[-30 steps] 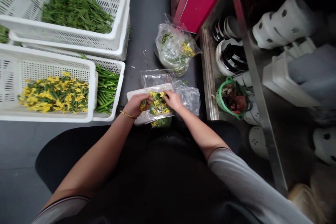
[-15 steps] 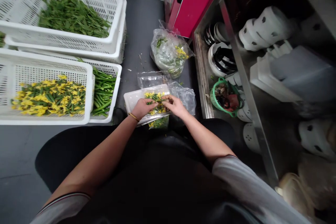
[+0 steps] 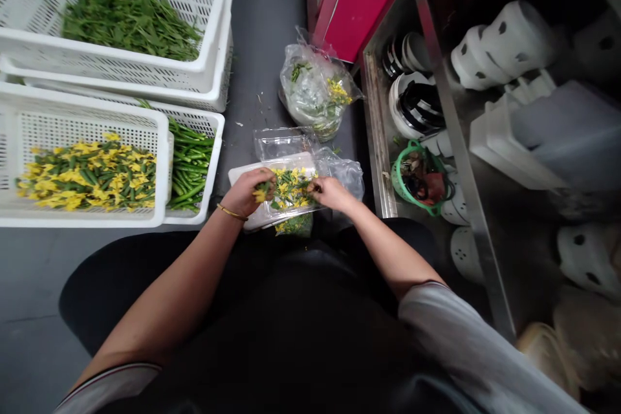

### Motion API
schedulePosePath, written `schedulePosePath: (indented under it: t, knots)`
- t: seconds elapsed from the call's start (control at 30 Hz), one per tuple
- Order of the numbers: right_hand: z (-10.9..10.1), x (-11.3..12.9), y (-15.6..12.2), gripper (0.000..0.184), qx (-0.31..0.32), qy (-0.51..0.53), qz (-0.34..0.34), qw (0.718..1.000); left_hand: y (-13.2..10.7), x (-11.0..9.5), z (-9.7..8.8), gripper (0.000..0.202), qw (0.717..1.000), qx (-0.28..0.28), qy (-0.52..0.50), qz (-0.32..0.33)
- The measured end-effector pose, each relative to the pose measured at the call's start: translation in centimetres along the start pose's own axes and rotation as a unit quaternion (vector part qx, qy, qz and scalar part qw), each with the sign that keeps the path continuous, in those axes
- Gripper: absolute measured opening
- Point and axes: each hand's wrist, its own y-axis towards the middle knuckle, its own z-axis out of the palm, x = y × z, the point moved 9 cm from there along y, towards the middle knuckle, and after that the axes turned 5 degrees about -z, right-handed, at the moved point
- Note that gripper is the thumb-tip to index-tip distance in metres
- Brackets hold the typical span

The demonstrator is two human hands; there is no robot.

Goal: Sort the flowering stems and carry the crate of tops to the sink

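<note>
My left hand (image 3: 248, 193) is closed around a few yellow-flowered baby cucumbers (image 3: 261, 193), held over the left part of a white tray (image 3: 237, 174). A clear plastic box (image 3: 303, 208) lies on that tray, with more of the flowered cucumbers (image 3: 292, 186) spread loosely inside. At the box's right side, my right hand (image 3: 334, 194) has its fingers pinched together. Whatever is between them is too small and dark to name. The box's clear lid (image 3: 281, 144) stands open on the far side.
White crates to the left hold flowered cucumbers (image 3: 92, 174), green peppers (image 3: 189, 162) and leafy greens (image 3: 130, 19). A filled plastic bag (image 3: 315, 90) sits on the floor ahead. Rightward, a metal shelf (image 3: 453, 116) holds crockery and a green basket (image 3: 400, 174).
My hands were close together over the box. Now the left has drawn back leftward with flowered cucumbers in it, and the right has shifted slightly right. The view has moved a little.
</note>
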Motion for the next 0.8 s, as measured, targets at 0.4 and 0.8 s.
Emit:
schedulePosePath:
  t: [0.4, 0.8]
  knots:
    - [3.3, -2.5, 5.8, 0.020, -0.019, -0.043, 0.136, 0.990, 1.2, 1.1, -2.9, 0.026, 0.992, -0.120, 0.046, -0.003]
    - [0.7, 1.5, 1.1, 0.030, -0.054, 0.443, 0.049, 0.893, 0.4, 0.5, 0.1, 0.016, 0.934, -0.050, 0.352, 0.045]
